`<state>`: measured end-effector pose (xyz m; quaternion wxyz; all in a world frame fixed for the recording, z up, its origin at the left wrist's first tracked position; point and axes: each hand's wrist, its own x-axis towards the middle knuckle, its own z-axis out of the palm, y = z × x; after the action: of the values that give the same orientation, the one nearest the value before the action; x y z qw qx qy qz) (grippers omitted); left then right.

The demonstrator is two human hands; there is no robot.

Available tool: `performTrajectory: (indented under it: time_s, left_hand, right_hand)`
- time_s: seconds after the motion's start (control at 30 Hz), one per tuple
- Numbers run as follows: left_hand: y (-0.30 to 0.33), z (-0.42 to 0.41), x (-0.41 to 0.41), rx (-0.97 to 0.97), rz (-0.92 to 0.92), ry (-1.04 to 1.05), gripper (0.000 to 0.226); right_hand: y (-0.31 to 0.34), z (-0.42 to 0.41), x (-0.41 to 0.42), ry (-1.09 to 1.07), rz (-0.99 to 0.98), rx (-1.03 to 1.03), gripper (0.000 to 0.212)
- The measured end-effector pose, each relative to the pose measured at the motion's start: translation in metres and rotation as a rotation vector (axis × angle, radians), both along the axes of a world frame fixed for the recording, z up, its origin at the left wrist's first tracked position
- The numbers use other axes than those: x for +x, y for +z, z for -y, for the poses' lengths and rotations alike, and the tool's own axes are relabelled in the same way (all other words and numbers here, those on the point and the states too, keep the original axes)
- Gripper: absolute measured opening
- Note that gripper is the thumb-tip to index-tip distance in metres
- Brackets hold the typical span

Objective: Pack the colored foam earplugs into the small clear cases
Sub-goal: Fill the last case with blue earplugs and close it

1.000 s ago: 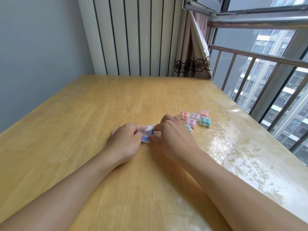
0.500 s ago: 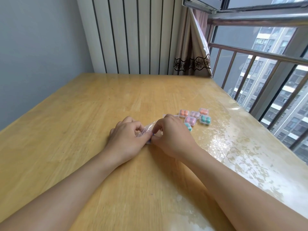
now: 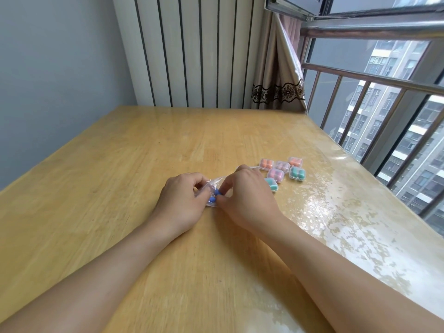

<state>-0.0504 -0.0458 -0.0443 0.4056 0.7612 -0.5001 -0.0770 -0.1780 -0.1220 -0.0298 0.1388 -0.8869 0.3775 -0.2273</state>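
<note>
- The left hand lies on the wooden desk with its fingers curled, pinching the left side of a small clear case.
- The case sits between the two hands, low on the desk, and its lid looks tipped up.
- Blue earplugs show inside that case.
- The right hand has its fingers bent too, and its fingertips pinch the right side of the same case.
- Just right of the right hand sit the filled cases in a tight bunch: orange, pink and teal ones, all closed.
- A window railing stands past the desk's right edge.
</note>
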Motion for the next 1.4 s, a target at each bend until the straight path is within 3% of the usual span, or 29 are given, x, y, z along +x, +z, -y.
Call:
performTrajectory:
  time_s: [0.3, 0.5, 0.67, 0.9, 1.0, 1.13, 1.27, 1.4]
  left_hand:
    - [0.002, -0.002, 0.001, -0.036, -0.037, 0.038, 0.016]
    - [0.001, -0.002, 0.002, -0.055, -0.099, 0.008, 0.008]
    - [0.002, -0.004, 0.003, -0.057, -0.165, 0.035, 0.012]
    - [0.006, -0.005, 0.001, -0.062, -0.233, 0.090, 0.014]
    - [0.006, -0.006, 0.000, -0.106, -0.172, 0.120, 0.011]
    - [0.007, -0.006, 0.007, -0.199, 0.083, 0.174, 0.009]
    - [0.006, -0.005, 0.011, -0.163, 0.164, 0.161, 0.022]
    - [0.006, -0.006, 0.005, -0.095, 0.211, 0.067, 0.034]
  right_hand:
    - [0.000, -0.001, -0.009, 0.061, 0.169, 0.121, 0.013]
    - [-0.002, 0.003, -0.007, 0.089, 0.032, 0.088, 0.017]
    - [-0.001, 0.005, -0.007, 0.113, 0.081, 0.113, 0.015]
    - [0.003, 0.000, -0.005, 0.163, -0.070, -0.041, 0.021]
    - [0.011, 0.000, -0.012, 0.188, 0.042, -0.031, 0.017]
    - [0.035, 0.010, -0.032, 0.088, 0.257, 0.043, 0.013]
    - [0.040, 0.040, -0.054, -0.036, 0.208, 0.242, 0.027]
    - [0.025, 0.044, -0.050, -0.053, 0.226, 0.371, 0.023]
